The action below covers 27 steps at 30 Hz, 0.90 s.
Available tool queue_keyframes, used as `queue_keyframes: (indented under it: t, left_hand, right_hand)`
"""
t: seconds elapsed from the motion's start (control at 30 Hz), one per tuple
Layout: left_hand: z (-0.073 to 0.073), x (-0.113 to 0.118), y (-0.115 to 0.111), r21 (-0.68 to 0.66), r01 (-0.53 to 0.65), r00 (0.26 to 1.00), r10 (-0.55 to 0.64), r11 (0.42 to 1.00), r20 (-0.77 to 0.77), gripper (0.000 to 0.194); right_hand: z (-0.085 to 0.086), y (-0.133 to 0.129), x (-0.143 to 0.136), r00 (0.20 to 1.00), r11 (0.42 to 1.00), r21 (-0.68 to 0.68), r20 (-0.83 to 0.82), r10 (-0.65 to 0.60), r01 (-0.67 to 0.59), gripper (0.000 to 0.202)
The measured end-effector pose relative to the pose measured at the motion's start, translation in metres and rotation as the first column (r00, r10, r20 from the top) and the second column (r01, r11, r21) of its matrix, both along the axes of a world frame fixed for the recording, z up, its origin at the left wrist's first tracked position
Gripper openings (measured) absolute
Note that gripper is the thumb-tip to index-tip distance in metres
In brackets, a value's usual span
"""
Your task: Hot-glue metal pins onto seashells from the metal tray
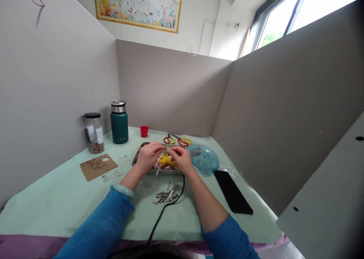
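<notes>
Daylight enters from the aluminium-framed window [287, 16] at upper right; the panes are blown out to near white, no detail outside except a patch of green. Scene evenly and softly lit, moderately bright. The grey partition panel on the right [284, 111] faces away from the light and reads darker than the pale panel on the left [54, 80]. Shadows on the light green table covering [62, 202] are faint and diffuse. Small highlight on the steel lid of the dark green flask [119, 121]. Strong wide-angle distortion: panel edges bow and spread toward the corners. Far right corners vignette dark. Small items at centre lack fine detail.
</notes>
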<state>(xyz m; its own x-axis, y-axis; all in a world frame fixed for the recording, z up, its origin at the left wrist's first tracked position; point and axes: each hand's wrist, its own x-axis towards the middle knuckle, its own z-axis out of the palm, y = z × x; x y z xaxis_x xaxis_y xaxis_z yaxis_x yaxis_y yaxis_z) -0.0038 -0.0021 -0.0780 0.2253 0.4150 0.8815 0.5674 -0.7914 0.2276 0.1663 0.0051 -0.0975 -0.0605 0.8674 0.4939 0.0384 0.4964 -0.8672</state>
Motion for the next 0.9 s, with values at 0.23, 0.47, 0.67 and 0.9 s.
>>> queue_keyframes:
  t: [0.23, 0.47, 0.67, 0.9]
  left_hand:
    - [0.0022, 0.0009, -0.0014, 0.001, -0.003, 1.0, 0.003, 1.0, -0.021, 0.018]
    - [0.0002, 0.0012, 0.0004, 0.004, -0.011, 1.0, 0.011, 1.0, -0.028, 0.017]
    - [-0.0008, 0.0002, 0.0017, 0.011, -0.013, 0.998, 0.013, 1.0, -0.056, 0.017]
    - [-0.0012, 0.0012, 0.0019, 0.009, -0.032, 0.999, 0.032, 0.999, -0.029, 0.013]
  right_hand:
    - [-0.0003, 0.0, 0.0007, 1.0, 1.0, 0.01, 0.007, 0.024, -0.024, 0.025]
    - [-0.0008, 0.0, 0.0012, 0.999, 1.0, -0.009, 0.022, 0.027, -0.027, 0.024]
    - [-0.0006, 0.0014, 0.0022, 0.998, 0.999, 0.006, 0.046, 0.031, -0.032, 0.024]
    - [0.0006, 0.0021, 0.0019, 1.0, 1.0, 0.007, -0.001, 0.005, -0.005, 0.025]
